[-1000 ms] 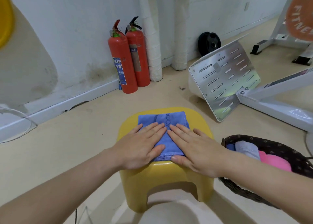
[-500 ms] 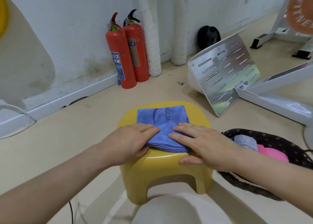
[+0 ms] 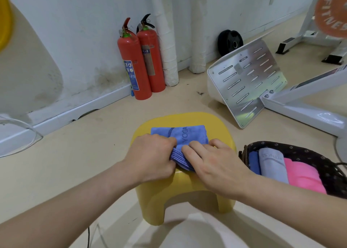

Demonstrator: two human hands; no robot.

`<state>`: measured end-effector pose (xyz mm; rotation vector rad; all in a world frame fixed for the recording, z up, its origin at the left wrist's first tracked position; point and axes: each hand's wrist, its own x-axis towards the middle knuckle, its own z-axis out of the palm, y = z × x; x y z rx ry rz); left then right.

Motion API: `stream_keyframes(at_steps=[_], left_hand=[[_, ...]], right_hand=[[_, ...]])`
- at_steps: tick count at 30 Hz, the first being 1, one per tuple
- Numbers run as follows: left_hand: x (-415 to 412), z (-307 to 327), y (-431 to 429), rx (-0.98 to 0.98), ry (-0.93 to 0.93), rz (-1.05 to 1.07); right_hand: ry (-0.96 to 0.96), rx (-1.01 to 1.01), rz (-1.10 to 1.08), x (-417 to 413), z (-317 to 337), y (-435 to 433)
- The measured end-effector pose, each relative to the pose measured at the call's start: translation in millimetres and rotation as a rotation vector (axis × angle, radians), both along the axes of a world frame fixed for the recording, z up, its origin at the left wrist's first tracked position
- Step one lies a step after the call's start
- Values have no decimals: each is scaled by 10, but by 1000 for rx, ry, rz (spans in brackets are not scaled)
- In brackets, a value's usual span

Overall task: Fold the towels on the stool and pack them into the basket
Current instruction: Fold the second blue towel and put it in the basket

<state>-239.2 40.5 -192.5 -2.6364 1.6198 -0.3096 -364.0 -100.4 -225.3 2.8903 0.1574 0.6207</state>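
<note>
A folded blue towel (image 3: 185,136) with "YOGA" on it lies on the yellow stool (image 3: 221,133). My left hand (image 3: 150,156) grips the towel's near left edge, where the stacked layers show lifted off the seat. My right hand (image 3: 210,163) holds the near right edge, fingers over the top and thumb out of sight. To the right on the floor stands the dark woven basket (image 3: 304,150), holding a dark blue towel (image 3: 254,162), a grey towel (image 3: 273,165) and a pink towel (image 3: 304,176), all rolled or folded side by side.
Two red fire extinguishers (image 3: 139,60) stand against the white wall behind the stool. A slotted metal plate (image 3: 247,82) on a white machine frame lies at the back right, next to a black weight plate (image 3: 231,43). Beige floor surrounds the stool.
Both hands slid from lying flat on the towel back to its near edge, and now they grip it and raise that edge off the stool.
</note>
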Motion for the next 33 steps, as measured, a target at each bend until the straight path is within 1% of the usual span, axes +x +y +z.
stream_keyframes(at_steps=[1, 3, 5, 7, 8, 10, 12, 14, 17, 20, 22, 23, 25, 28, 31, 33], left_hand=[[4, 35, 17, 21, 60, 21], [43, 143, 44, 67, 240, 33], [147, 229, 72, 68, 463, 54], [286, 267, 104, -33, 702, 114], [346, 259, 126, -113, 800, 148], [424, 186, 159, -272, 928, 227], [446, 58, 147, -414, 930, 275], [448, -55, 87, -489, 847, 315], [491, -116, -6, -512, 768, 369], [538, -141, -61, -514, 689, 368], [563, -168, -69, -469, 615, 340], [581, -183, -68, -417, 584, 322], [655, -215, -52, -312, 593, 292], [737, -210, -35, -209, 601, 277], [726, -187, -37, -221, 653, 243], [693, -143, -12, -259, 777, 255]], right_hand=[[-15, -9, 20, -9, -11, -8], [41, 33, 40, -14, 34, -59], [167, 188, 28, 4, 149, -128], [227, 442, -10, 44, 263, -217], [222, 552, -20, 75, 295, -263], [199, 684, -51, 142, 310, -322], [186, 773, -99, 218, 287, -354], [179, 842, -166, 305, 259, -380], [156, 897, -283, 420, 234, -394], [146, 997, -370, 503, 189, -393], [148, 1068, -387, 538, 179, -394], [151, 1088, -392, 550, 181, -398], [176, 1140, -399, 567, 187, -387], [277, 1210, -431, 592, 202, -386], [408, 1238, -477, 605, 248, -457], [475, 1203, -481, 597, 309, -509]])
